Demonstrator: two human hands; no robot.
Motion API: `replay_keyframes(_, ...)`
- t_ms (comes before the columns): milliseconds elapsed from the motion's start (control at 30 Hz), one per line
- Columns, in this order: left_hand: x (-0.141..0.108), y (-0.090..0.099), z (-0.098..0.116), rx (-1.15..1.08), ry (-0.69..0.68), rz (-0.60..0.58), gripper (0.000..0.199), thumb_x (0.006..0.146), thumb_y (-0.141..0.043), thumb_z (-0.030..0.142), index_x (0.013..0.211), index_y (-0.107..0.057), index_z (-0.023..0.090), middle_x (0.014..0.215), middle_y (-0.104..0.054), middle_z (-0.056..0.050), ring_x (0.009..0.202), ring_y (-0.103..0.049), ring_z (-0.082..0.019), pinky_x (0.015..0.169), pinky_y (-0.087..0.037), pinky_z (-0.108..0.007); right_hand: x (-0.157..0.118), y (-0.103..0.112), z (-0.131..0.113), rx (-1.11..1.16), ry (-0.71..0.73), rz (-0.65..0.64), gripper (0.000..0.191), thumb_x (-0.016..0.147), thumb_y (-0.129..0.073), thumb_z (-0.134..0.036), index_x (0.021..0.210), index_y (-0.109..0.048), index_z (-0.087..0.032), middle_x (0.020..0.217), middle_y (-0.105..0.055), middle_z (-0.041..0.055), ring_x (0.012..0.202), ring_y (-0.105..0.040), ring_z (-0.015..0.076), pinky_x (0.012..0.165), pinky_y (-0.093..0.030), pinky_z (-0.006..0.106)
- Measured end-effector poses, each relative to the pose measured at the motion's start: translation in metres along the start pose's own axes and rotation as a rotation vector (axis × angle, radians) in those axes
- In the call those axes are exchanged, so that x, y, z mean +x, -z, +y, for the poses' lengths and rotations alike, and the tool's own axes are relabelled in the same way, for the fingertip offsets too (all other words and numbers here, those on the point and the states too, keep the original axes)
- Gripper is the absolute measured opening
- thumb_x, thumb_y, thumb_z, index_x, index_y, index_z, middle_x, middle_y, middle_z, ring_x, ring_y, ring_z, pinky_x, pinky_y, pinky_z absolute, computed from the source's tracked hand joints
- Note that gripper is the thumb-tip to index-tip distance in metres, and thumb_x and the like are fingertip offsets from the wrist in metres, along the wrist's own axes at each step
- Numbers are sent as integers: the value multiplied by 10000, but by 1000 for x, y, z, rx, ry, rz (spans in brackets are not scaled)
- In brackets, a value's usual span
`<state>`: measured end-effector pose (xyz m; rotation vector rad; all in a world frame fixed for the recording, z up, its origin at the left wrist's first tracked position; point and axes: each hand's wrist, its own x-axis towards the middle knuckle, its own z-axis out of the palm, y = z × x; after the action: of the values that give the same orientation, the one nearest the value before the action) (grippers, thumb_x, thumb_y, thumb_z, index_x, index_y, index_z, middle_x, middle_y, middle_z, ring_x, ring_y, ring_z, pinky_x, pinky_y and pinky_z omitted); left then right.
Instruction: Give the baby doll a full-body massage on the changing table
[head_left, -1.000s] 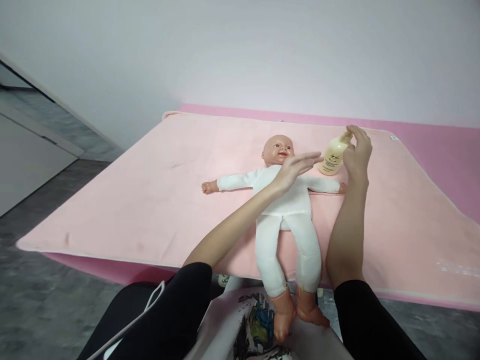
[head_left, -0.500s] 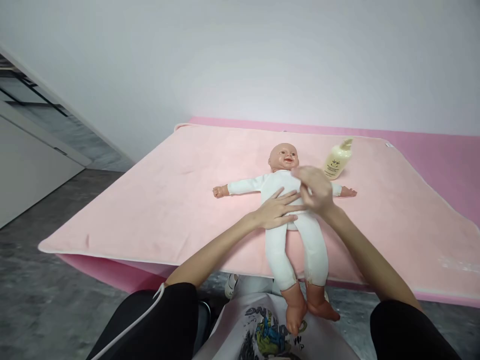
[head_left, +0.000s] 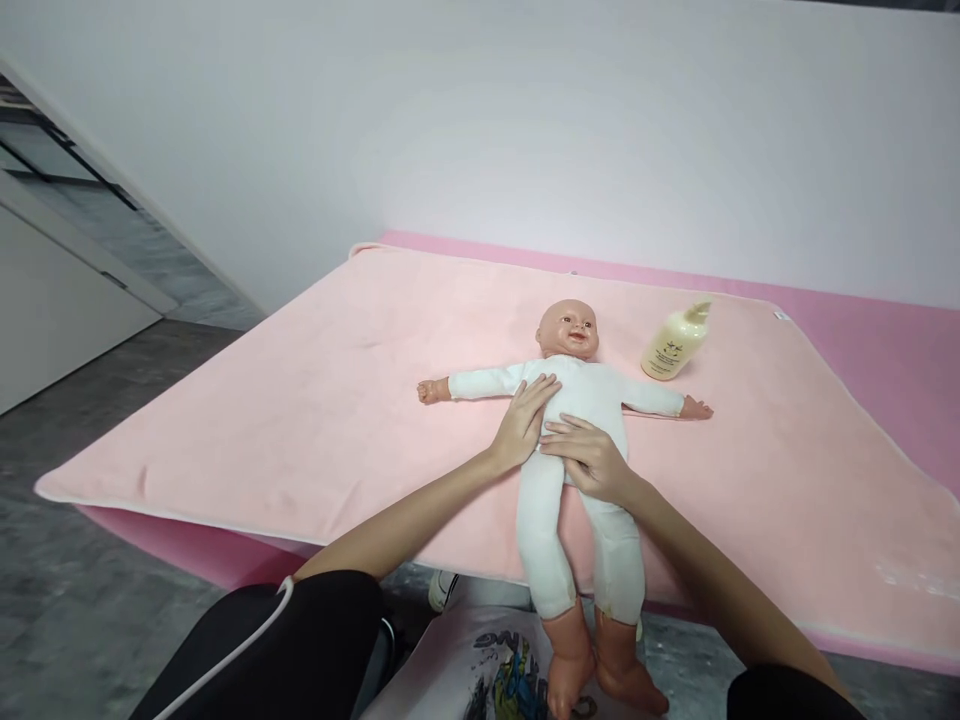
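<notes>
A baby doll (head_left: 592, 390) with a white cloth body lies on its back, arms spread wide and feet hanging over the near table edge. Against the side of its torso rests my left hand (head_left: 521, 420), open, with fingers stretched toward the doll's chest. My right hand (head_left: 589, 455) lies flat across the lower belly, fingers extended and pointing left, also open. The right fingertips come close to the left palm; whether they touch is hard to tell. Neither hand holds anything. Part of the doll's belly is hidden under the hands.
A pale yellow pump bottle (head_left: 675, 342) stands beyond the doll's arm on the right. A light pink blanket (head_left: 300, 400) covers the darker pink table (head_left: 900, 350), which meets a white wall (head_left: 600, 130). A white cable (head_left: 232, 660) runs along the left sleeve.
My right hand has come down from above the doll's chest onto its lower belly, its fingers straightening. My left hand has shifted left and up to the torso's side. The view has tilted slightly.
</notes>
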<state>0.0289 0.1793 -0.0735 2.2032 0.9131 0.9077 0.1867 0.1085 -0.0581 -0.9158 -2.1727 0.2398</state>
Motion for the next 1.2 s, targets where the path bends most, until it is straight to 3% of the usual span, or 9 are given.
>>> replay_keyframes(167, 1, -4, -4, -156, 5, 151, 472, 835, -263, 144, 1242, -495, 199, 1327, -519, -52, 1297, -410, -129, 1159, -209, -439, 7, 5, -2, -181, -142, -164, 441, 849, -377, -157, 1235, -558, -274, 1309, -531, 24, 1295, -401, 228, 1102, -225, 568)
replay_keyframes(400, -6, 0, 6, -146, -59, 311, 443, 801, -300, 133, 1146, -567, 212, 1254, -576, -58, 1237, -479, -152, 1084, -368, -446, 5, 4, 5, -338, -379, -94, 479, 904, -403, -378, 1373, -395, -284, 1475, -293, 61, 1370, -248, 284, 1098, -132, 608)
replay_keyframes(467, -10, 0, 7, -118, -239, 225, 411, 811, -313, 147, 1100, -600, 210, 1153, -639, -55, 1197, -519, -157, 1069, -388, -457, 1, 4, 13, -338, -437, -38, 474, 911, -386, -365, 1380, -377, -302, 1484, -278, 57, 1375, -235, 282, 1091, -144, 612)
replay_keyframes(600, -13, 0, 13, -108, -570, -138, 378, 830, -342, 165, 1066, -636, 190, 1032, -691, -60, 1127, -572, -136, 1055, -415, -367, -10, 2, 34, -265, -582, 124, 464, 929, -331, -369, 1390, -348, -319, 1487, -276, 57, 1380, -224, 274, 1076, -171, 620)
replay_keyframes(733, -1, 7, 17, -17, -475, -315, 378, 866, -379, 251, 1185, -578, 211, 1175, -633, -44, 1252, -468, -146, 1152, -237, -396, -22, -1, 55, -57, -718, 342, 518, 938, -272, -431, 1418, -297, -237, 1453, -338, 115, 1354, -296, 223, 1100, -244, 512)
replay_keyframes(867, 11, 14, 15, 91, -295, -341, 421, 895, -345, 358, 1283, -490, 278, 1349, -494, -3, 1355, -320, -164, 1168, -104, -438, -24, -1, 56, 44, -788, 440, 560, 932, -278, -457, 1425, -273, -190, 1448, -341, 139, 1344, -318, 217, 1093, -292, 458)
replay_keyframes(967, 13, 14, 13, 160, -194, -315, 464, 899, -313, 423, 1336, -418, 306, 1445, -361, 7, 1398, -219, -179, 1163, -64, -453, -21, 2, 44, -30, -749, 483, 556, 923, -320, -434, 1419, -281, -186, 1429, -370, 147, 1320, -361, 238, 1066, -330, 487)
replay_keyframes(1033, 11, 12, 11, 195, -131, -282, 508, 895, -305, 462, 1371, -362, 296, 1487, -275, -7, 1412, -171, -192, 1160, -50, -463, -18, 5, 34, -135, -609, 483, 500, 916, -354, -378, 1388, -350, -211, 1374, -452, 125, 1285, -413, 240, 1072, -314, 516)
replay_keyframes(1200, 5, 3, 3, 192, 20, -143, 626, 888, -287, 504, 1435, -219, 208, 1526, -150, -70, 1428, -73, -220, 1152, -48, -487, -11, 12, 14, -147, -110, 118, 383, 898, -383, -232, 1246, -544, -245, 1203, -613, 60, 1186, -523, 193, 1071, -354, 454)
